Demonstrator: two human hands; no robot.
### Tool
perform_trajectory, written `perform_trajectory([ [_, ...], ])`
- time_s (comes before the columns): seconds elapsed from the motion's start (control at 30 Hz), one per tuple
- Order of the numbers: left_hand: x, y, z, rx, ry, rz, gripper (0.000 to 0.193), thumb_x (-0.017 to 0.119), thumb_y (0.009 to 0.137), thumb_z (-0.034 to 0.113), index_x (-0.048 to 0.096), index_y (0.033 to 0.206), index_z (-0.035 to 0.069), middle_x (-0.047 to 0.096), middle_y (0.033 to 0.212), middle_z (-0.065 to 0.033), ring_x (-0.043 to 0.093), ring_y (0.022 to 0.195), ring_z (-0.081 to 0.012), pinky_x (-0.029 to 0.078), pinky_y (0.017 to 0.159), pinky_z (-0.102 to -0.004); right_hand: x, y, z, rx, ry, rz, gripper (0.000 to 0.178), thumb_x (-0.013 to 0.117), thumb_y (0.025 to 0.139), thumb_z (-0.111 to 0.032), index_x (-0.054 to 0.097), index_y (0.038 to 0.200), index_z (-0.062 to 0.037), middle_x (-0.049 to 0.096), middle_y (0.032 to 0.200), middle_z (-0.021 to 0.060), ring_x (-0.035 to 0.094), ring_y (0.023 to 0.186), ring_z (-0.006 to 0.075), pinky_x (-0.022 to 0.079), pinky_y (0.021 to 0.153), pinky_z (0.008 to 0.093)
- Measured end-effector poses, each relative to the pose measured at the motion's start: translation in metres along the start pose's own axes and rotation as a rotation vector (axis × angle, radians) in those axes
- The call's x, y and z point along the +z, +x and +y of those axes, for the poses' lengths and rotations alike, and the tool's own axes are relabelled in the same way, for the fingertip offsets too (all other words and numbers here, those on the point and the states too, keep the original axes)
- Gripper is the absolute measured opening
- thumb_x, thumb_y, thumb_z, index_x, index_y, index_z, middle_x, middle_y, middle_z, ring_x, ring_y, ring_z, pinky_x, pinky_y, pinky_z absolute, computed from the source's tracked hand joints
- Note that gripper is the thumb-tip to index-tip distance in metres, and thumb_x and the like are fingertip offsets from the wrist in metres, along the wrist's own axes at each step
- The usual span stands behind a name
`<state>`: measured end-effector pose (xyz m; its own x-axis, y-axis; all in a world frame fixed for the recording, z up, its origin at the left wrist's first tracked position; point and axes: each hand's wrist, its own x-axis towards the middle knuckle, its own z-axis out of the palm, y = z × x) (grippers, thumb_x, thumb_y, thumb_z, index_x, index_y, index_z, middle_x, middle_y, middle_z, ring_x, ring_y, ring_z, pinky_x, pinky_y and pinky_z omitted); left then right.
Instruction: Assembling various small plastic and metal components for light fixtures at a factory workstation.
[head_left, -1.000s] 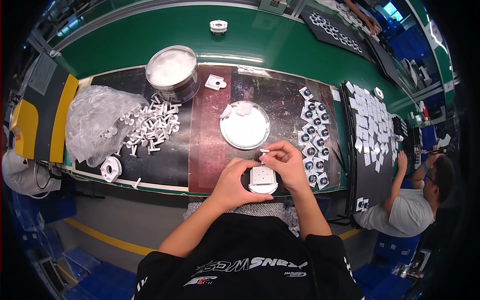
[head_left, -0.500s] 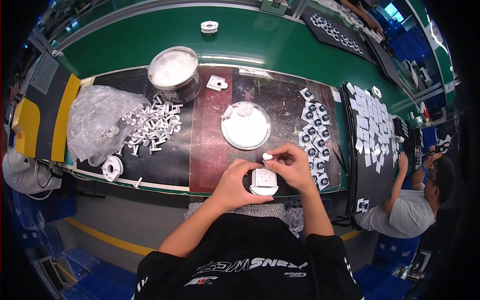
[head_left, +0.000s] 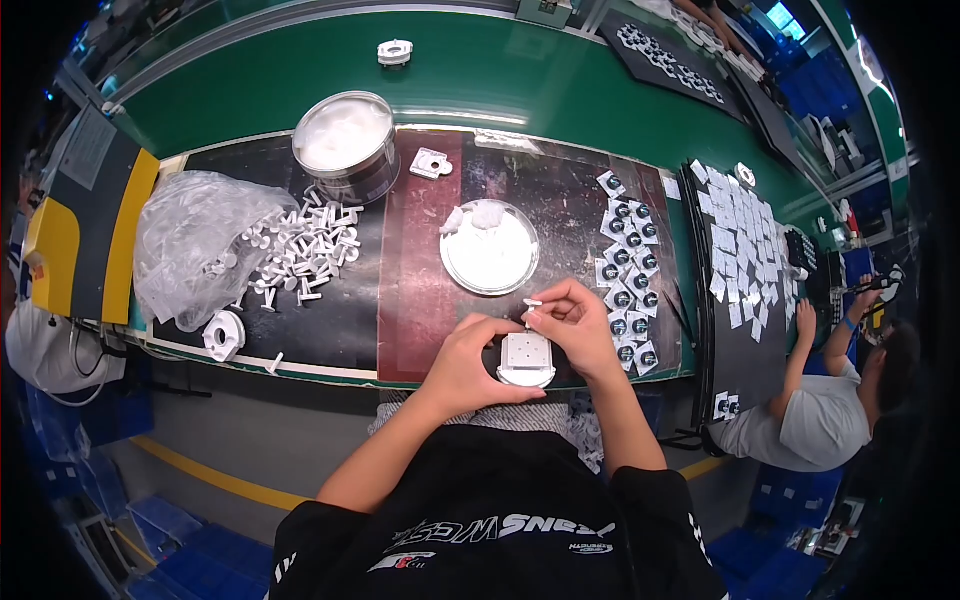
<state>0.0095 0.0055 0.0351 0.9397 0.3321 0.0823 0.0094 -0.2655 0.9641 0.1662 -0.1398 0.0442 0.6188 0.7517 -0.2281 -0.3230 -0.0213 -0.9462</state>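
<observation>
My left hand [head_left: 464,366] curves round a white plastic block [head_left: 527,353] at the bench's front edge, thumb along its near side. It has a square top plate with small holes and a rounded base. Between the thumb and fingers of my right hand [head_left: 577,328] is a white flat-headed pin [head_left: 532,303], held just beyond the block, head up; its lower end is hard to make out. Ahead lies a round dish [head_left: 488,262] with white material and two whitish lumps on it.
Loose white pins [head_left: 310,250] spill from a clear plastic bag [head_left: 190,245] at left. Behind stands a metal tin [head_left: 360,180] of white stuff. Small square parts with dark round pieces [head_left: 622,258] line the right. A co-worker [head_left: 800,400] sits beyond a black board [head_left: 735,370].
The pin in my right hand has tipped from showing its round head face to standing more upright, head on top. My left hand still holds the block; the view has shifted slightly.
</observation>
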Motion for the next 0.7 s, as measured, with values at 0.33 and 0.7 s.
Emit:
perform_trajectory([
  [0.33,-0.0012,0.0006,0.0012,-0.005,0.008,-0.009,0.076,0.101,0.057,0.038,0.070,0.118,0.005,0.070,0.112,-0.0114,0.064,0.110,-0.0290,0.053,0.097,-0.0405,-0.0027,0.0030,0.0020,0.010,-0.025,0.023,0.025,0.079,0.092,0.000,0.064,0.112,0.0028,0.075,0.102,0.0121,0.073,0.092,0.0128,0.060,0.082,0.0256],
  [0.7,-0.0014,0.0015,0.0021,-0.007,0.004,-0.015,0.076,0.101,0.057,0.039,0.070,0.117,0.005,0.070,0.112,-0.0116,0.064,0.110,-0.0288,0.053,0.096,-0.0404,-0.0034,0.0036,0.0020,0.036,0.006,0.006,0.025,0.078,0.093,0.000,0.063,0.113,0.0026,0.075,0.103,0.0126,0.074,0.092,0.0136,0.061,0.082,0.0256],
])
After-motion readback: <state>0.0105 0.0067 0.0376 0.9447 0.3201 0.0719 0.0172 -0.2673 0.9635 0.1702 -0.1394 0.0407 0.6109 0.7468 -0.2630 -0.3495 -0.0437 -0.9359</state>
